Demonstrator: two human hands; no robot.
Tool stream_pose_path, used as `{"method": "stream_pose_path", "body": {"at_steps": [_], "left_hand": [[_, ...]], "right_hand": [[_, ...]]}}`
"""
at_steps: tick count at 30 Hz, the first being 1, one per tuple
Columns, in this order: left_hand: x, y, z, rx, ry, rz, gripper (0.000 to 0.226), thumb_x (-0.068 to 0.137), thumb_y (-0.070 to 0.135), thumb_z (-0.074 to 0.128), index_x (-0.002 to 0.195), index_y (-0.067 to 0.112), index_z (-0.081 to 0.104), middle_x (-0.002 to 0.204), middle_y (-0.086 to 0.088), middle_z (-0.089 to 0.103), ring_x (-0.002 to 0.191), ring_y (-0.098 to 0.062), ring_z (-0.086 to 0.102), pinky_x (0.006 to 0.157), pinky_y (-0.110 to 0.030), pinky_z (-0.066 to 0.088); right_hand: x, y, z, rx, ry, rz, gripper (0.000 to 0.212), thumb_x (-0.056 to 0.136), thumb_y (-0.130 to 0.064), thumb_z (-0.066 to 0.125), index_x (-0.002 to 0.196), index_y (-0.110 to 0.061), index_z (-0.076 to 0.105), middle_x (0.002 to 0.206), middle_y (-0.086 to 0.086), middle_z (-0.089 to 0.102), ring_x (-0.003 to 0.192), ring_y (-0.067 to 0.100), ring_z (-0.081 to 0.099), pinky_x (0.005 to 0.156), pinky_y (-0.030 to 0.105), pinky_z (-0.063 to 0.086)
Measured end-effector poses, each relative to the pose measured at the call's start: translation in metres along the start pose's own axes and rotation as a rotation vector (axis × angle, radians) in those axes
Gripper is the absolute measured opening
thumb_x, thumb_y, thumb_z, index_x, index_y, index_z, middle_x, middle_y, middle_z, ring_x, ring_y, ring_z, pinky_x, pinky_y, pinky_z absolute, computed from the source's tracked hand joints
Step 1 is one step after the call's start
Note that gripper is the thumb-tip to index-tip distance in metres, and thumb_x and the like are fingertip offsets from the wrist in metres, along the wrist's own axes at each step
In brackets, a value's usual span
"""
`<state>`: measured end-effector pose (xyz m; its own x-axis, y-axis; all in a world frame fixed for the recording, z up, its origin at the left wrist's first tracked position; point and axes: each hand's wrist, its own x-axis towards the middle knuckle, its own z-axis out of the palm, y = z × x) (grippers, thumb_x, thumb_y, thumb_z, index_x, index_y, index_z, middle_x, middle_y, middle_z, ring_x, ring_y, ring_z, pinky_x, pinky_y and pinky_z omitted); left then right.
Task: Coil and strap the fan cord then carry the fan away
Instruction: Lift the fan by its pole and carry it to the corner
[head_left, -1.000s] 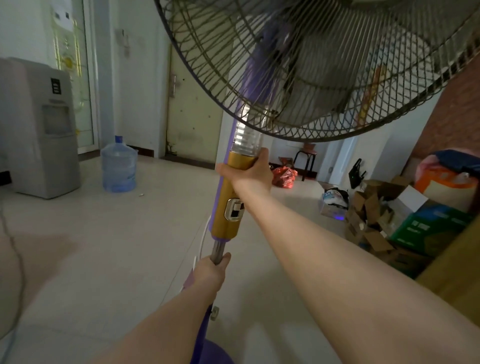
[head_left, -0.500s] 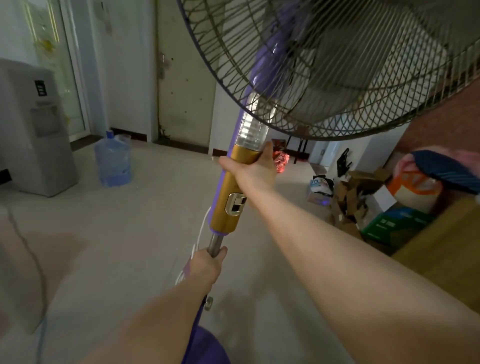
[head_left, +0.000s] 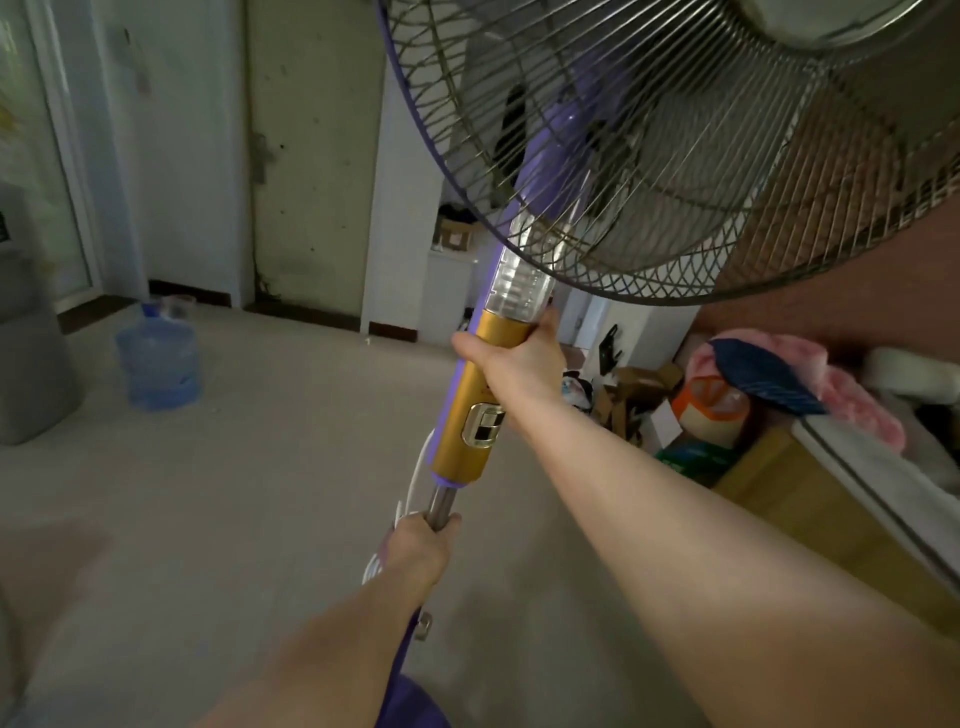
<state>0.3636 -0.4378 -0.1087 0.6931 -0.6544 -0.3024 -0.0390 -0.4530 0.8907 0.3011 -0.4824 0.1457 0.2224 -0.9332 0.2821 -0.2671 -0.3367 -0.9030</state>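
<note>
The purple and gold pedestal fan (head_left: 470, 415) is lifted and tilted in front of me, its wire cage (head_left: 675, 156) filling the top right. My right hand (head_left: 514, 358) grips the top of the gold control column. My left hand (head_left: 418, 545) grips the metal pole just below it. The white cord (head_left: 415, 478) hangs in loops beside the pole by my left hand. The purple base (head_left: 415, 701) shows at the bottom edge.
A blue water jug (head_left: 158, 358) stands on the tiled floor at the left, beside a grey water dispenser (head_left: 26, 374). Cardboard boxes (head_left: 639, 395), bags and a pink cloth (head_left: 810, 374) pile up at the right by a wooden cabinet (head_left: 831, 499). A doorway (head_left: 457, 270) opens ahead.
The view has swung to the left and moved forward; the doorway and wall are nearer. Both hands keep the same grip on the fan.
</note>
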Motion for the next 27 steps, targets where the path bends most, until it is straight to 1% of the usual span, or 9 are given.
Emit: {"method": "stream_pose_path", "body": {"at_steps": [3, 8, 12, 15, 17, 19, 22, 25, 27], "left_hand": [[-0.019, 0.016, 0.015, -0.013, -0.032, 0.030, 0.047, 0.054, 0.069, 0.052, 0.073, 0.028, 0.064, 0.053, 0.002, 0.063, 0.054, -0.022, 0.066, 0.064, -0.040, 0.060], [-0.058, 0.032, 0.043, 0.013, -0.115, 0.094, 0.038, 0.057, 0.064, 0.056, 0.067, 0.028, 0.063, 0.047, 0.005, 0.061, 0.045, -0.017, 0.063, 0.052, -0.033, 0.057], [-0.102, 0.043, 0.060, 0.017, -0.217, 0.166, 0.027, 0.063, 0.052, 0.061, 0.066, 0.026, 0.060, 0.050, 0.001, 0.061, 0.047, -0.020, 0.061, 0.052, -0.034, 0.055], [-0.144, 0.044, 0.068, 0.042, -0.337, 0.223, 0.025, 0.068, 0.050, 0.063, 0.068, 0.025, 0.062, 0.051, 0.001, 0.061, 0.047, -0.020, 0.060, 0.050, -0.031, 0.051], [-0.170, 0.043, 0.074, 0.083, -0.396, 0.252, 0.023, 0.071, 0.049, 0.062, 0.067, 0.027, 0.060, 0.053, 0.000, 0.060, 0.051, -0.022, 0.061, 0.055, -0.031, 0.051], [-0.199, 0.042, 0.083, 0.112, -0.468, 0.268, 0.023, 0.073, 0.047, 0.063, 0.067, 0.026, 0.056, 0.057, -0.004, 0.060, 0.061, -0.030, 0.066, 0.063, -0.036, 0.055], [-0.245, 0.043, 0.097, 0.147, -0.576, 0.302, 0.027, 0.076, 0.044, 0.065, 0.068, 0.020, 0.055, 0.069, -0.017, 0.067, 0.077, -0.039, 0.069, 0.069, -0.044, 0.057], [-0.281, 0.041, 0.111, 0.138, -0.637, 0.322, 0.028, 0.076, 0.043, 0.067, 0.073, 0.018, 0.054, 0.073, -0.016, 0.068, 0.076, -0.037, 0.069, 0.071, -0.047, 0.058], [-0.312, 0.038, 0.124, 0.171, -0.702, 0.346, 0.031, 0.076, 0.045, 0.066, 0.080, 0.017, 0.055, 0.086, -0.017, 0.070, 0.084, -0.038, 0.069, 0.078, -0.048, 0.057]], "right_hand": [[-0.005, -0.015, -0.033, -0.027, 0.021, 0.013, 0.088, 0.059, -0.041, 0.087, 0.131, -0.023, 0.040, 0.118, 0.000, 0.064, 0.105, 0.025, 0.063, 0.092, 0.039, 0.053], [-0.028, -0.028, -0.090, -0.073, 0.132, 0.006, 0.071, 0.060, -0.041, 0.087, 0.112, -0.026, 0.042, 0.106, -0.002, 0.062, 0.092, 0.022, 0.062, 0.077, 0.031, 0.048], [-0.057, -0.035, -0.129, -0.114, 0.250, 0.036, 0.086, 0.059, -0.044, 0.087, 0.129, -0.024, 0.041, 0.105, -0.006, 0.059, 0.093, 0.018, 0.058, 0.077, 0.030, 0.045], [-0.088, -0.038, -0.161, -0.170, 0.368, 0.065, 0.090, 0.057, -0.044, 0.086, 0.132, -0.025, 0.040, 0.100, -0.010, 0.060, 0.096, 0.020, 0.059, 0.079, 0.034, 0.049], [-0.108, -0.040, -0.180, -0.197, 0.421, 0.099, 0.097, 0.056, -0.046, 0.086, 0.137, -0.025, 0.037, 0.115, -0.003, 0.064, 0.105, 0.024, 0.062, 0.088, 0.039, 0.053], [-0.130, -0.042, -0.205, -0.207, 0.488, 0.137, 0.098, 0.055, -0.045, 0.086, 0.137, -0.026, 0.037, 0.121, 0.000, 0.063, 0.109, 0.025, 0.062, 0.092, 0.040, 0.053], [-0.162, -0.045, -0.244, -0.241, 0.607, 0.189, 0.097, 0.054, -0.047, 0.087, 0.135, -0.025, 0.039, 0.121, 0.000, 0.064, 0.110, 0.026, 0.063, 0.096, 0.042, 0.052], [-0.188, -0.044, -0.276, -0.251, 0.666, 0.229, 0.098, 0.054, -0.048, 0.087, 0.135, -0.022, 0.039, 0.117, -0.001, 0.063, 0.107, 0.025, 0.063, 0.093, 0.039, 0.053], [-0.213, -0.044, -0.305, -0.272, 0.727, 0.249, 0.090, 0.058, -0.044, 0.086, 0.132, -0.021, 0.040, 0.107, -0.005, 0.061, 0.101, 0.023, 0.064, 0.086, 0.035, 0.053]]}}
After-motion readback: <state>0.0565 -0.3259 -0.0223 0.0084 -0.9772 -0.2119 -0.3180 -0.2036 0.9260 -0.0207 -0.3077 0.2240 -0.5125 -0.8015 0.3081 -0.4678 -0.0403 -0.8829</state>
